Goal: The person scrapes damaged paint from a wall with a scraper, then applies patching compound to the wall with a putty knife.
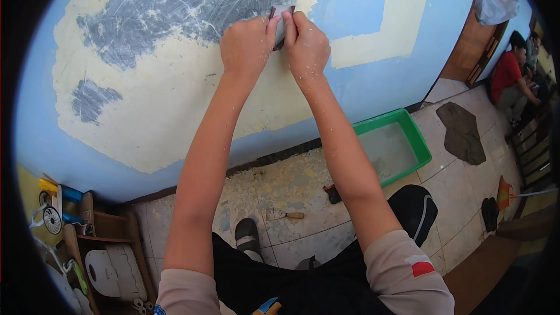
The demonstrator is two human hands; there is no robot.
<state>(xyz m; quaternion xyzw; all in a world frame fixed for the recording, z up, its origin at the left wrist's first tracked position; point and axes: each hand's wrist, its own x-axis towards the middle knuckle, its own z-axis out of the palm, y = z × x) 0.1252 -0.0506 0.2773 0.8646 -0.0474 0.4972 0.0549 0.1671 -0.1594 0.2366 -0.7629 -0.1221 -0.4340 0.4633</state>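
The left hand (248,44) and the right hand (307,46) are both closed in a firm grip around one flat grey piece with dark brown edges (282,17), which is held up against the wall (245,114) at the lower right border of a bare grey patch (186,3). The thumbs lie side by side on the near face of it, and the other fingers are curled at its two sides — probably so that the pressure from both arms is shared evenly. Whether it is a scraper plate or a folded abrasive sheet, one cannot tell. Pale flakes lie on the forearms (210,146), which seems natural as they are stretched out below the rubbed place. A green basin (417,140) with cloudy liquid stands on the tiled floor (446,189) close to the wall, perhaps to be within easy reach. A wooden-handled tool (294,215) lies near the left foot — it appears put aside because both hands are occupied. Farther to the right, a brown cloth (461,131) is spread on the tiles.
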